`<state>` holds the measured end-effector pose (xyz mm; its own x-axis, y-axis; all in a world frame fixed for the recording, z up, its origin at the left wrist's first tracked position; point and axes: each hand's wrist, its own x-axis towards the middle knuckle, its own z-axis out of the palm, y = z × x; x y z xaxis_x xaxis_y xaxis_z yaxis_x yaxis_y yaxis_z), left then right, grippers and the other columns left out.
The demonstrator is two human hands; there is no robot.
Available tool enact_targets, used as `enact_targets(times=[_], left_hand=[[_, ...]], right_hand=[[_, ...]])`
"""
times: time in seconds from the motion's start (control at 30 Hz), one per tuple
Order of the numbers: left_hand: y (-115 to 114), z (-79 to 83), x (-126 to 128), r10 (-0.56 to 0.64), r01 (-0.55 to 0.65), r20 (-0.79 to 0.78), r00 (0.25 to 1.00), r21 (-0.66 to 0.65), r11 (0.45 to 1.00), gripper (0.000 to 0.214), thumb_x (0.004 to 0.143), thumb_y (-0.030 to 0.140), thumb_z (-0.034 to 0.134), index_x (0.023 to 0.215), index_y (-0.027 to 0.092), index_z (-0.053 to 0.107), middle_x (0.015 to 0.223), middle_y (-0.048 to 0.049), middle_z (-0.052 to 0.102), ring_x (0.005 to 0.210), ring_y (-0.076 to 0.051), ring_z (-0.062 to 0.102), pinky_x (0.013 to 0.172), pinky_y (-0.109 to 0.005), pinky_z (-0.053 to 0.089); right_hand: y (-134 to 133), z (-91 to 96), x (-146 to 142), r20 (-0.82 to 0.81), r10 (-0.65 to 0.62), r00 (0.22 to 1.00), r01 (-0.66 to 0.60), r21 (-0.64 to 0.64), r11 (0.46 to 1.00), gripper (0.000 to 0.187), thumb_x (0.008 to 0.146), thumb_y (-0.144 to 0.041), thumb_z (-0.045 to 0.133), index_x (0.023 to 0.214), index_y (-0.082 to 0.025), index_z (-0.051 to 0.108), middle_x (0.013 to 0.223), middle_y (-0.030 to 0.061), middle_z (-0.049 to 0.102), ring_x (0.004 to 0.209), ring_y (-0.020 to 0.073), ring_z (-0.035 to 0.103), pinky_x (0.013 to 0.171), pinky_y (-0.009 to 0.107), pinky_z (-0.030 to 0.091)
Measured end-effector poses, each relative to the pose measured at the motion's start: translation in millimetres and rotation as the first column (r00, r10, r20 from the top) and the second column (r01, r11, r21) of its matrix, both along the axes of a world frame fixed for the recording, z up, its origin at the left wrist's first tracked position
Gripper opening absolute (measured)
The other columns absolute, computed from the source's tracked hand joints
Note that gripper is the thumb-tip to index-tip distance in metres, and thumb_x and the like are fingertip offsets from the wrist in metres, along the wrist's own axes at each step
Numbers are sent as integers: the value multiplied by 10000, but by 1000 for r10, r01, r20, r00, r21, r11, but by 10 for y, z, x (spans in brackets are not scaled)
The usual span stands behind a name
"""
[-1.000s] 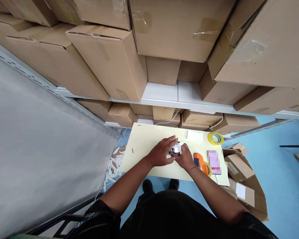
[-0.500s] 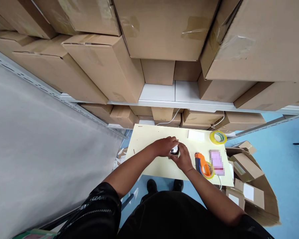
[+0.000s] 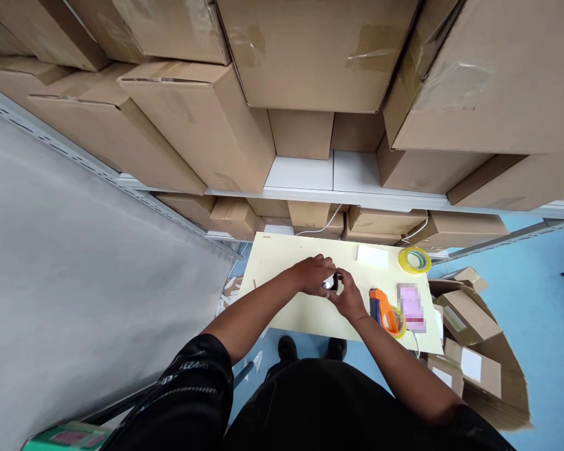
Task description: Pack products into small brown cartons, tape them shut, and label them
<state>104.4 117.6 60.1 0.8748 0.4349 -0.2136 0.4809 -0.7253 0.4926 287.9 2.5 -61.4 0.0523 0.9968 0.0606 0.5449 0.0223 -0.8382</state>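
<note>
Over the middle of a pale yellow table point(image 3: 282, 263), both my hands meet around a small shiny metal object point(image 3: 329, 282). My left hand point(image 3: 312, 275) curls over its left and top side. My right hand point(image 3: 348, 297) grips it from the right and below. Most of the object is hidden by my fingers. An orange tape dispenser point(image 3: 382, 309) lies just right of my right wrist.
A white card point(image 3: 372, 255) and a yellow tape roll point(image 3: 414, 260) lie at the table's far side, a blurred pink item point(image 3: 410, 305) at its right. Stacked cardboard boxes point(image 3: 310, 56) fill shelves behind. Small open boxes point(image 3: 465, 326) sit on the blue floor at right; white scraps point(image 3: 226, 299) lie left.
A white strip that stuck out above the shiny object a second ago is gone from sight. My fingers have closed more tightly over the object. The view shifted slightly.
</note>
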Motion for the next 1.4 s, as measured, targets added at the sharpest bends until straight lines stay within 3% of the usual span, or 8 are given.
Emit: enact_targets(times=[0.2,0.3,0.4,0.67,0.8,1.07,1.23,1.4], left_hand=[[-308,-300,-254,242,-215,290,926,-125,969,882,842,483,788,1602,304,378,1580,-125,447,1438,-386,395,1187,-539,368],[-621,-567,-277,583,-492,400,707,-314,812,990,808,410,820,1633,287,286,1590,-152,388,1469,-376,382,1166,-554,421],[-900,-796,-240,762,-546,400,510,-534,646,978,823,320,777,1641,308,241,1594,-157,367,1406,-353,474,1030,-514,544],[-740,-738,-298,608,-411,338,718,-500,763,1217,667,151,792,1689,311,151,1706,-147,248,1484,-397,386,1025,-483,557],[-620,-642,-313,618,-450,339,709,-457,767,1179,693,236,836,1679,291,193,1630,-151,381,1433,-366,469,1096,-506,516],[-768,-665,-348,478,-414,382,791,-241,878,749,764,373,858,1443,244,571,1598,-131,443,1474,-344,433,1234,-511,393],[-762,-648,-205,546,-513,411,730,-199,835,466,946,300,639,1404,245,577,1393,-104,586,1296,-270,582,1138,-468,494],[-748,-726,-109,723,-634,367,585,-349,690,772,879,287,694,1584,272,381,1539,-121,455,1229,-264,612,1039,-437,554]], right_hand=[[21,102,21,-27,19,999,-21,-70,997,811,814,-473,774,1503,-230,421,1455,178,555,1166,331,661,995,544,569],[-12,182,15,-56,13,998,-19,-104,994,806,808,-483,780,1505,-257,444,1466,152,552,1178,321,655,1018,534,558],[-65,219,52,-145,24,989,-46,-147,988,721,851,-391,703,1520,-303,446,1473,109,549,1220,298,636,1026,507,559],[-86,152,207,-198,148,969,-187,-195,963,983,727,-158,625,1630,-350,286,1613,85,390,1409,294,491,1107,518,505],[-72,151,211,-172,212,962,-245,-199,949,1044,718,-153,640,1658,-346,228,1651,90,331,1419,288,479,1144,519,473],[-17,262,108,-213,95,972,-137,-194,971,804,849,-414,678,1585,-317,369,1535,102,490,1302,284,577,1038,492,537],[104,332,-5,-185,-93,978,46,-247,968,468,909,-510,593,1303,-256,584,1210,86,688,1012,258,682,883,430,574],[196,359,-41,-138,-133,981,100,-223,970,398,902,-523,583,1198,-257,600,1129,72,713,941,257,685,819,405,563]])
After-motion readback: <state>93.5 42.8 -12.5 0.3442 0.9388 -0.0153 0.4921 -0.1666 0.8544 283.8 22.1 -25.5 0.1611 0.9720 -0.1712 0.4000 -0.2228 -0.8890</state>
